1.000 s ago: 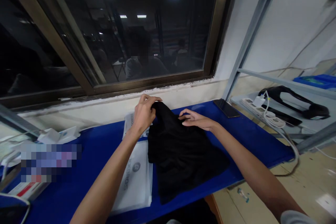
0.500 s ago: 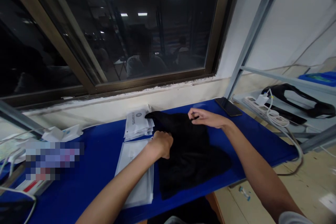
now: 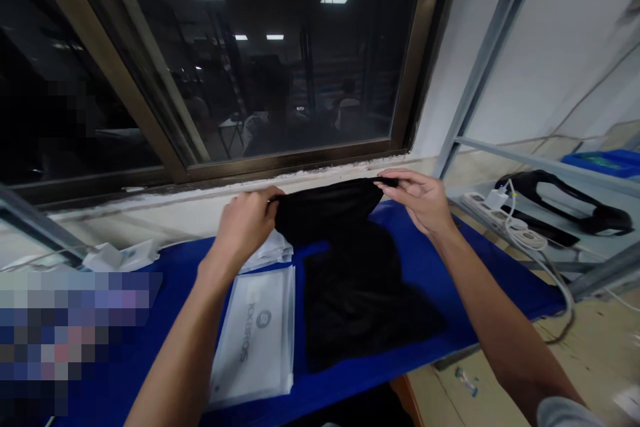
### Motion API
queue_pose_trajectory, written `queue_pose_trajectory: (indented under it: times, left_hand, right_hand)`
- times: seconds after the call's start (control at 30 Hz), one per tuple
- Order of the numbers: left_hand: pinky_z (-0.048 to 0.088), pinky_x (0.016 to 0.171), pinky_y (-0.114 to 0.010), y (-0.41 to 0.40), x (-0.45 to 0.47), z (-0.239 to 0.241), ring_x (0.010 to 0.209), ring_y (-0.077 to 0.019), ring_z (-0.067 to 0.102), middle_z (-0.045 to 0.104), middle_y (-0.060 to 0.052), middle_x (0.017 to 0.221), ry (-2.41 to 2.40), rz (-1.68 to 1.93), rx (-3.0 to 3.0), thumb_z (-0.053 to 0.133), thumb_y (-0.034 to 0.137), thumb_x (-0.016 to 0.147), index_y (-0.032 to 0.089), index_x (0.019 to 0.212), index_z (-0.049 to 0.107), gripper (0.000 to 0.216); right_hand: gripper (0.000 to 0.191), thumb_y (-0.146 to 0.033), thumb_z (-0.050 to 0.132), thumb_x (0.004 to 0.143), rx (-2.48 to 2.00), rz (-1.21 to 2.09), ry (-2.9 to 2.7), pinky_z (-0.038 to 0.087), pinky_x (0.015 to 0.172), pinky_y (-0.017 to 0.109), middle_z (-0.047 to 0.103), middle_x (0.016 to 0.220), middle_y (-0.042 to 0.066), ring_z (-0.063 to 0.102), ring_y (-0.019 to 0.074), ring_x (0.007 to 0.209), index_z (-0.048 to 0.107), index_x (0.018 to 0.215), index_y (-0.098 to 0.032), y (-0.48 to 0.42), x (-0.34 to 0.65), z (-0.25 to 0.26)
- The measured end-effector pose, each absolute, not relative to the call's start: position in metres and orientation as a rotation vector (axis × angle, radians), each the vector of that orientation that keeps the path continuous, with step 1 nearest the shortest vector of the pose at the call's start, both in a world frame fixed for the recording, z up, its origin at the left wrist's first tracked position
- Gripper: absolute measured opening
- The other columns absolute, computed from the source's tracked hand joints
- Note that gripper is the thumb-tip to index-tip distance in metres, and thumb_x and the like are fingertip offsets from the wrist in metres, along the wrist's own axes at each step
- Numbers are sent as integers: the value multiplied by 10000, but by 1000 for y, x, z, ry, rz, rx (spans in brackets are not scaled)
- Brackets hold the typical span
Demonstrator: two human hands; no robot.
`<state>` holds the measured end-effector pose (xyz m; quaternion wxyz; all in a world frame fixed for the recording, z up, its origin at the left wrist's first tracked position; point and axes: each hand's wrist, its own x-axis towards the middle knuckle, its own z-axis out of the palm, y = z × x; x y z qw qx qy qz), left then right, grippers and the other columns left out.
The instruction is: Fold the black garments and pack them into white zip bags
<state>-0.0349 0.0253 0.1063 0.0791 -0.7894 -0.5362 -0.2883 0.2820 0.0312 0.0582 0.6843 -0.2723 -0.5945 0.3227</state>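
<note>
A black cloth garment (image 3: pixel 350 293) lies on the blue table, its far edge lifted and stretched between both hands. Its exact kind I cannot make out. My left hand (image 3: pixel 247 223) is closed on the left corner of that raised edge. At the other corner, my right hand (image 3: pixel 420 200) pinches the cloth between thumb and fingers. Left of the garment lies a stack of frosted zip bags (image 3: pixel 260 340) with grey printing. A second pile of white bags (image 3: pixel 270 252) sits behind it, partly hidden by my left hand and the cloth.
The blue table (image 3: pixel 185 307) runs along a wall under a dark window (image 3: pixel 300 93). A power strip (image 3: pixel 500 217) with cables rests on the shelf at right, near a metal post (image 3: pixel 483 67). White adapters (image 3: pixel 120 255) stand at the back left, beside a blurred-out area.
Both hands have moved apart and up, lifting the garment's far edge off the table and spreading it. My right hand has gone from loosely curled to pinching cloth.
</note>
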Motion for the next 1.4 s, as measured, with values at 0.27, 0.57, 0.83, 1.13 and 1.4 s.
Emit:
queue_pose_trajectory:
  times: [0.27,0.57,0.83,1.13,1.4]
  left_hand:
    - [328,363,-222,-17,-45,178,372,-84,444,632,12,631,-1587,-1868,-2690,726,271,869,202,1010,722,158]
    - [464,493,-212,62,-20,185,517,-128,620,661,-22,600,-1540,-1956,-2619,772,136,796,137,814,716,59]
    - [498,566,-244,-25,-45,157,635,-179,681,750,-31,738,-1469,-1323,-2810,794,223,788,227,833,805,46]
    - [493,537,-262,-14,-25,45,595,-193,684,731,-51,735,-1949,-864,-3200,633,386,906,193,826,740,235]
    - [367,1107,-489,121,61,-19,1352,-419,471,688,-191,1103,-2532,-1224,-2489,832,202,661,131,856,658,271]
  right_hand:
    - [105,-207,800,776,-571,568,-1387,418,328,194,583,521,-61,580,111,360,721,836,-172,1,293,170]
    - [147,-228,814,747,-767,716,-1299,637,650,310,670,604,8,753,200,636,686,761,-159,71,326,161]
    - [198,-357,847,764,-998,820,-1628,644,712,363,751,701,78,761,247,675,763,865,-209,-26,354,134]
    - [392,-561,763,791,-1378,1106,-1724,614,609,333,774,876,127,741,233,722,772,893,-183,-6,366,11]
    - [264,-312,894,556,-1443,1063,-1656,474,540,257,672,600,15,601,144,567,699,672,-178,119,307,-53]
